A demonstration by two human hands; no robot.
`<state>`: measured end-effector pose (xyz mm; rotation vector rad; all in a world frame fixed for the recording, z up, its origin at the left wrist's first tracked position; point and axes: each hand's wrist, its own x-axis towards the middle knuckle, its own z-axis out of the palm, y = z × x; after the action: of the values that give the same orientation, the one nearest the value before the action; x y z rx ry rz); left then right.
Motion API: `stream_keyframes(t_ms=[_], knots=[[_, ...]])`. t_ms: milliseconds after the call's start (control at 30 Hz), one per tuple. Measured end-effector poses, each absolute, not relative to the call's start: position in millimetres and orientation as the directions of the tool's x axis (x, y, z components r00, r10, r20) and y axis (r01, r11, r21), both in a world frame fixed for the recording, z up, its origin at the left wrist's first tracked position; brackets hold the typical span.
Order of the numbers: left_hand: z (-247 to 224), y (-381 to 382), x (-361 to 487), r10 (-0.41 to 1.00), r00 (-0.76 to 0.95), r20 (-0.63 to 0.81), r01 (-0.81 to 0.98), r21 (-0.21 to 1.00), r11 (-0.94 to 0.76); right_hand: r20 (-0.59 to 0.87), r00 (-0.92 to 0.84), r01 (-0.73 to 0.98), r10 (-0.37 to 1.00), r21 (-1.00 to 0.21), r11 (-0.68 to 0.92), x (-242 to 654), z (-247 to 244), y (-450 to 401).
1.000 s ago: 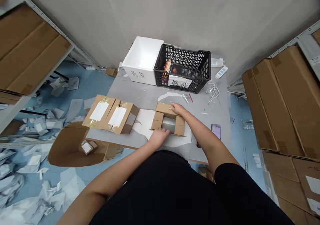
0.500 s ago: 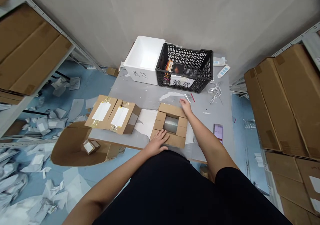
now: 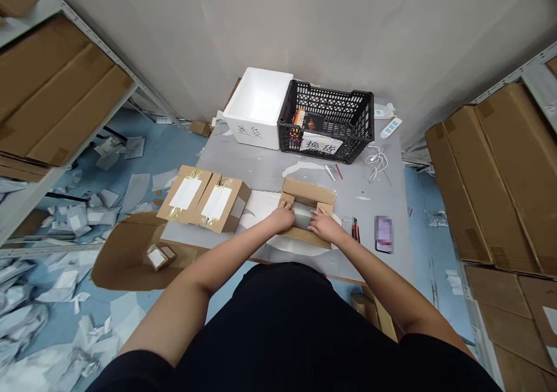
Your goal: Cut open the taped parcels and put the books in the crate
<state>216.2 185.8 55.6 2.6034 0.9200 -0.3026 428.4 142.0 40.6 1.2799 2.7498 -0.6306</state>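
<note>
While the head view looks down on the grey worktop (image 3: 265, 174), the left hand (image 3: 282, 216) and right hand (image 3: 324, 227) press at an open, untaped cardboard box (image 3: 308, 192), grips unclear, around a silvery wrapped cylinder (image 3: 303, 214) inside; two taped, labelled cartons (image 3: 203, 198) sit at nine o'clock.

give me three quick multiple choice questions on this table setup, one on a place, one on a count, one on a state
1. Where is the white foam box?
A. left of the black plastic crate
B. inside the crate
C. on the floor

2. How many white labels show on the cardboard parcels?
A. one
B. two
C. four

3. What state is the cardboard box in?
A. taped shut
B. upside down
C. open

1: A, it stands beside the crate on the table.
2: B, two lie side by side.
3: C, the left hand and right hand rest at its open top, with a shiny cylinder showing.
</note>
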Motion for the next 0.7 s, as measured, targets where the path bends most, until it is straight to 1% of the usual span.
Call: stream_keyframes(t_ms=[67,133,200,267,367,433,533,567,633,700], knots=[[56,184,213,0.543,0.79,-0.284,0.606,0.236,-0.759,-0.252,-0.655,0.752,0.713,-0.316,0.579,429,44,143],[60,181,208,0.529,0.822,-0.213,0.568,0.237,-0.788,-0.248,-0.632,0.77,0.734,-0.311,0.558,433,54,142],[66,179,200,0.552,0.823,-0.135,0.568,0.237,-0.788,-0.233,-0.579,0.807,0.781,-0.301,0.508,441,65,138],[71,179,189,0.618,0.782,-0.082,0.619,0.221,-0.754,-0.225,-0.507,0.852,0.832,-0.277,0.444,455,73,131],[68,181,165,0.755,0.655,-0.024,0.741,0.217,-0.635,-0.25,-0.384,0.914,0.889,-0.242,0.326,478,74,117],[59,181,149,0.829,0.559,-0.019,0.807,0.241,-0.538,-0.307,-0.294,0.948,0.905,-0.212,0.237,489,70,107],[47,178,134,0.887,0.453,-0.091,0.866,0.282,-0.413,-0.337,-0.196,0.975,0.921,-0.167,0.146,485,69,101],[45,177,132,0.89,0.442,-0.112,0.871,0.291,-0.396,-0.324,-0.195,0.974,0.926,-0.175,0.144,478,71,103],[47,174,134,0.881,0.458,-0.117,0.862,0.302,-0.408,-0.306,-0.244,0.957,0.92,-0.229,0.178,457,74,110],[53,172,141,0.856,0.507,-0.096,0.833,0.31,-0.459,-0.365,-0.306,0.935,0.88,-0.288,0.205,431,76,124]])
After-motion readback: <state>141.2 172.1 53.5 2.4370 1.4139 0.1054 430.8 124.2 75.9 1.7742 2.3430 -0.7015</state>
